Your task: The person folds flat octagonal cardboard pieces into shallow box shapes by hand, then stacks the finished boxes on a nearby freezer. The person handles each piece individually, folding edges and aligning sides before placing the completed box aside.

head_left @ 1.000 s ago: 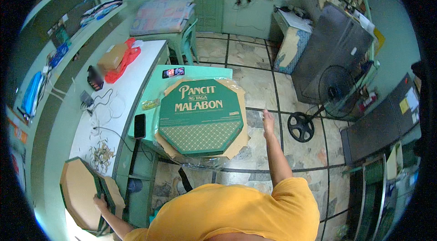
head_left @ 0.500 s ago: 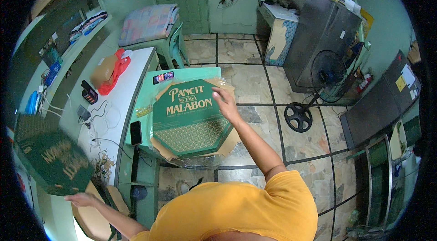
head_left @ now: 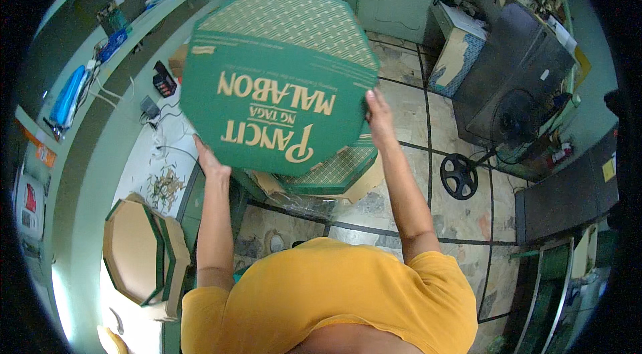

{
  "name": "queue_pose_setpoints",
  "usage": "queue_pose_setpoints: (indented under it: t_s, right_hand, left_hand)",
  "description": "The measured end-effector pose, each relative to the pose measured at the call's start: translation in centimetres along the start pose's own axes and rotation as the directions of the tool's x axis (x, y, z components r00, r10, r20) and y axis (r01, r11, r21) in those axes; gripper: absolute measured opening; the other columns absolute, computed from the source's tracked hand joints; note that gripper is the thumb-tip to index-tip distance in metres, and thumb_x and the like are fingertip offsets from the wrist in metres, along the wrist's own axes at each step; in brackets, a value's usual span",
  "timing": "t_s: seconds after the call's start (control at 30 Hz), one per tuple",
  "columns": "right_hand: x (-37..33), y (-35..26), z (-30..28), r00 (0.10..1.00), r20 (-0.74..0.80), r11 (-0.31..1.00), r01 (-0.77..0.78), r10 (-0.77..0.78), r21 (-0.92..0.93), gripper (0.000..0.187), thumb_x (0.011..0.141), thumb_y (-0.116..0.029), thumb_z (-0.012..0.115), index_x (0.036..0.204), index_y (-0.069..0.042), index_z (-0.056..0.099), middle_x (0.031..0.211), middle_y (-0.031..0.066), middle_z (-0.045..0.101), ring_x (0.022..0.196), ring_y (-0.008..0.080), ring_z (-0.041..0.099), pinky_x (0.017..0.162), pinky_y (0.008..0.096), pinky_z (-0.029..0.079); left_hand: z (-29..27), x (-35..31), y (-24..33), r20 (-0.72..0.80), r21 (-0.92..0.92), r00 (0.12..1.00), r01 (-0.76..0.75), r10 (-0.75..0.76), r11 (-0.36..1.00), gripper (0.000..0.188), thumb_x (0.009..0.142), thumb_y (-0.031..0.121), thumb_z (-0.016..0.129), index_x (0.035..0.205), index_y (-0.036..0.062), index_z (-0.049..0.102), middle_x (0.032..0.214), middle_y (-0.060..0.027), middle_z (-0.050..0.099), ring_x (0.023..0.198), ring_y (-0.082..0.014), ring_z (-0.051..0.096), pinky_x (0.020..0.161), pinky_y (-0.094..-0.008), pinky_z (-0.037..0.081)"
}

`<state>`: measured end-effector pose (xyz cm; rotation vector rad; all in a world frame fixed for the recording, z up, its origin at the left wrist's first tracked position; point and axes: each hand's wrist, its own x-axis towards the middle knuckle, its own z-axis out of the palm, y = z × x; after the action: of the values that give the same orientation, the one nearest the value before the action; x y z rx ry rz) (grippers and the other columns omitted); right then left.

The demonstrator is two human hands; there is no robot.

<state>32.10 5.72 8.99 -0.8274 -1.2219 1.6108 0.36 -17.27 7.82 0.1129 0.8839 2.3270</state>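
Observation:
Between my two hands I hold up a large green octagonal cardboard box, its pale lettering upside down to me and its woven pattern at the far side. My left hand grips its near left edge. On the right edge is my right hand, thumb showing and the other fingers partly hidden. Below the raised box, a second green octagonal box lies on brown cardboard and clear plastic, mostly covered from view.
Open brown octagonal trays with green rims sit at the lower left. The white counter carries cords, a charger and a pile of small scraps. A black fan stands right, near a dark refrigerator.
The green box held at my left has swung up and over in front of me. My right hand has left the lower box and now grips the raised one too. The view has shifted left.

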Motion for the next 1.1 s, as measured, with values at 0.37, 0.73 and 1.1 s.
queue_pose_setpoints:
  t_s: [0.37, 0.73, 1.1]
  right_hand:
    - [-6.6, -14.1, 1.0, 0.176, 0.548, -0.38, 0.55, -0.818, -0.744, 0.087, 0.074, -0.022, 0.077, 0.145, -0.008, 0.03, 0.146, 0.0247, 0.031, 0.139, 0.037, 0.027, 0.113, 0.0509, 0.019]
    - [-2.3, -9.3, -1.1, 0.563, 0.109, 0.426, 0.726, -0.819, -0.54, 0.053, 0.079, -0.012, 0.073, 0.126, -0.001, 0.052, 0.11, 0.0142, 0.059, 0.098, 0.0246, 0.056, 0.091, 0.0317, 0.044]
    - [3.2, 8.5, -8.6, 0.985, -0.17, 0.885, -0.05, -0.033, -0.462, 0.061, 0.09, -0.04, 0.061, 0.126, 0.009, 0.05, 0.114, 0.0179, 0.061, 0.103, 0.0224, 0.059, 0.087, 0.0326, 0.046]
  left_hand:
    - [8.8, -2.4, 6.6, 0.796, 0.261, 0.231, -0.965, 0.56, 0.026, 0.055, 0.064, 0.031, 0.086, 0.105, 0.0014, 0.064, 0.093, -0.0074, 0.066, 0.08, -0.0191, 0.061, 0.075, -0.0307, 0.049]
    - [7.2, 4.3, 2.0, 0.472, 0.836, 0.826, -0.53, 0.307, 0.141, 0.093, 0.086, 0.043, 0.065, 0.15, 0.0041, 0.01, 0.153, -0.0182, 0.019, 0.138, -0.0306, 0.026, 0.113, -0.0387, 0.02]
    - [-5.2, 7.7, -9.6, 0.111, 0.792, 0.991, -0.044, -0.073, 0.608, 0.049, 0.092, 0.017, 0.059, 0.136, 0.0006, 0.046, 0.136, -0.0179, 0.05, 0.125, -0.0263, 0.049, 0.103, -0.0332, 0.036]
